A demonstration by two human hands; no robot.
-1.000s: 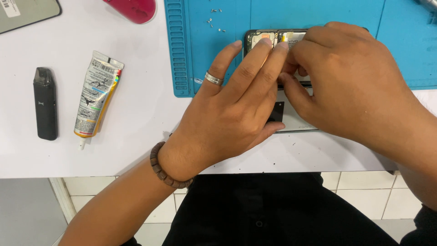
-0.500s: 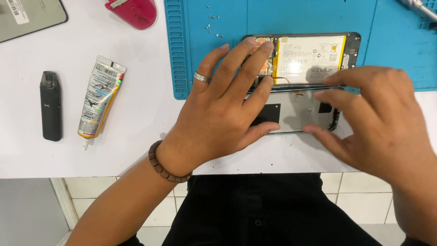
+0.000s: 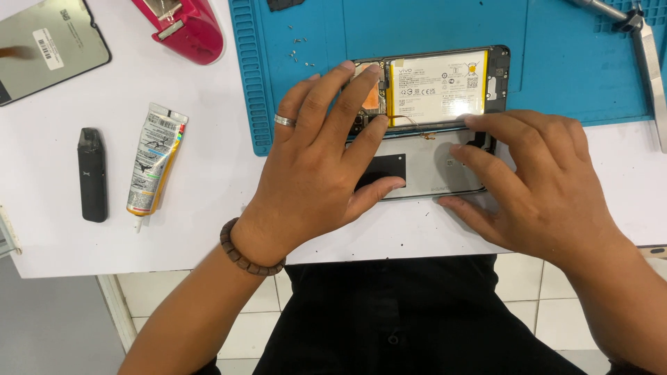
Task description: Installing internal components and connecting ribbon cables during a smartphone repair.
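An opened phone (image 3: 445, 87) lies across the lower edge of a blue work mat (image 3: 417, 28), its white battery and circuit board showing. Just below it lies its detached screen panel (image 3: 424, 170), face down, joined by a thin cable. My left hand (image 3: 319, 167), with a ring and a bead bracelet, lies flat with fingers spread over the phone's left end and thumb on the screen panel. My right hand (image 3: 542, 187) rests with fingertips on the panel's right end. Neither hand grips anything.
On the white table at left lie a glue tube (image 3: 154, 158), a small black device (image 3: 92, 173), a spare grey screen (image 3: 48, 45) and a red tape dispenser (image 3: 184, 28). Tiny screws (image 3: 299, 50) sit on the mat. Metal tweezers (image 3: 649, 62) lie at far right.
My right hand has slid from over the phone's middle toward the right and down, uncovering the battery and the screen panel. My left hand has stayed pressed on the left end.
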